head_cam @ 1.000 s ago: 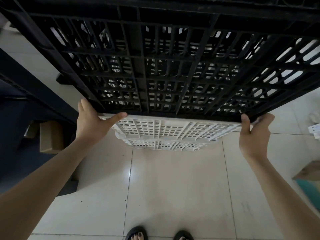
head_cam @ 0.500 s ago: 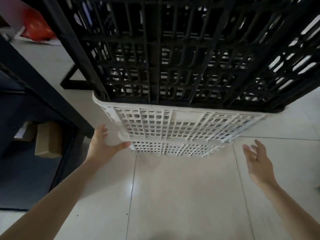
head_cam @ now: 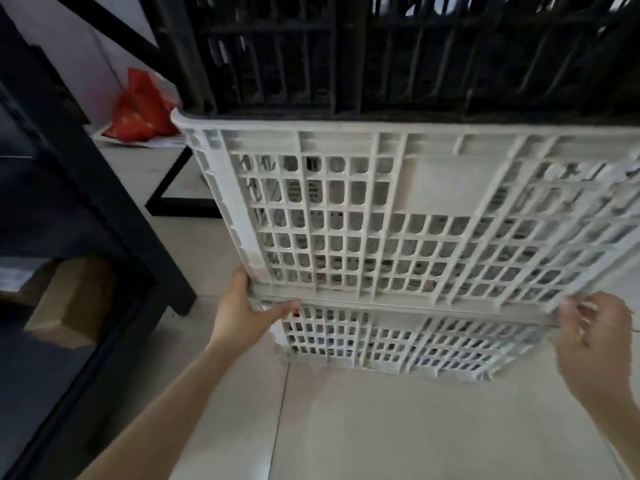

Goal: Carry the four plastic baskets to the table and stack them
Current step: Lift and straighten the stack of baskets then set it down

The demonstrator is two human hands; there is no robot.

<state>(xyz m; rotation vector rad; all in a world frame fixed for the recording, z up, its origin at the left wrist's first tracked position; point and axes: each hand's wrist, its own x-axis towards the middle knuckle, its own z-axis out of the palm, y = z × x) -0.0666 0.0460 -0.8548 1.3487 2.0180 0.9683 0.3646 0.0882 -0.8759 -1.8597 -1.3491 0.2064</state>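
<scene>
A white latticed plastic basket [head_cam: 398, 216] stood upended, its gridded wall facing the camera, with a second white latticed plastic basket [head_cam: 398, 344] nested behind and below it; the lower basket's bottom edge rested on the pale tiled floor [head_cam: 381, 427]. Above and behind both stood a black latticed plastic basket [head_cam: 381, 53], its lower edge meeting the white basket's top rim. A plain blank panel sat in the white basket's wall; no brand, label or legible writing could be made out on any basket.

The left hand [head_cam: 242, 313] gripped the lower left corner of the front white basket, its fingers [head_cam: 289, 306] wrapped around the rim where the two white baskets met. The right hand [head_cam: 595, 327] held the lower right corner, its fingers [head_cam: 571, 308] curled over the edge, blurred.

To the left stood a dark frame leg [head_cam: 114, 202], with a brown cardboard box [head_cam: 72, 299] on the floor beneath. A red bag [head_cam: 138, 112] lay on the floor further back, on white paper.
</scene>
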